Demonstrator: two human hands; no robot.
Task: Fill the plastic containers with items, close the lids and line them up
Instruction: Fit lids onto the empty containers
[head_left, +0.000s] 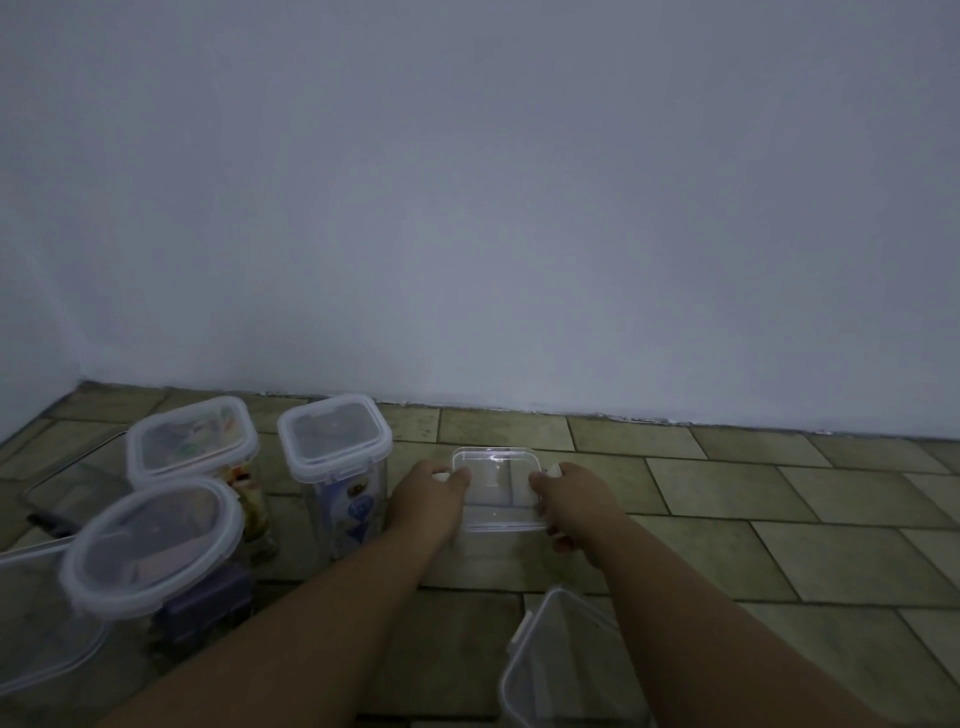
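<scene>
A clear square plastic container (497, 488) stands on the tiled floor in the middle, with no lid on it, and looks empty. My left hand (428, 499) grips its left side and my right hand (569, 499) grips its right side. To the left stand two tall lidded containers with items inside, one square (337, 457) and one behind it to the left (192, 441). A round-lidded container (156, 540) stands nearer, at the left. An open clear container (561, 665) sits at the bottom, near my right forearm.
A plain wall (467, 208) meets the floor just behind the containers. A dark flat tray (72, 488) lies at the far left. Another clear lid or container (36, 613) shows at the bottom left edge. Tiled floor (779, 499) stretches to the right.
</scene>
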